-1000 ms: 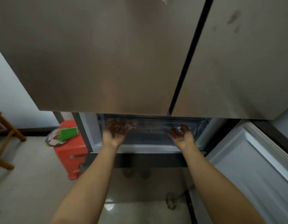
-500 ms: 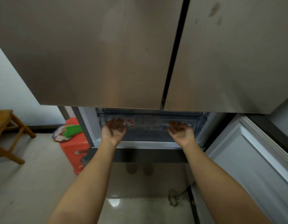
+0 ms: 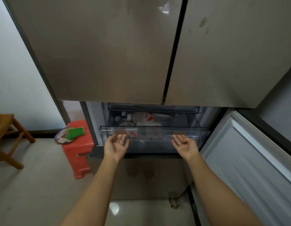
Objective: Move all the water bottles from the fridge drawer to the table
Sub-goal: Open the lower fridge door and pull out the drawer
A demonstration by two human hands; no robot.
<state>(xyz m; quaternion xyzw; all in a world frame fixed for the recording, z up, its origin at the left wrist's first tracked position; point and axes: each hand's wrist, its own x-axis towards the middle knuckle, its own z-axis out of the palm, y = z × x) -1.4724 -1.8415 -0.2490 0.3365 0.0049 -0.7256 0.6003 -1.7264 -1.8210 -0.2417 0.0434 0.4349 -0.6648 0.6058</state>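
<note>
The clear plastic fridge drawer stands pulled out below the closed upper doors. Inside lie water bottles on their sides, with white caps and a red-and-white label; how many there are is hard to tell through the plastic. My left hand is palm up at the drawer's front left, its fingertips hooked under the front lip. At the front right, my right hand is also palm up with its fingers curled under the same lip. No table is in view.
The lower right fridge door hangs open beside my right arm. A red plastic stool with a green pad and a fan on it stands left of the fridge. Further left is a wooden chair.
The drawer has slid out towards me with both hands on its front lip. The bottles inside now show from above.
</note>
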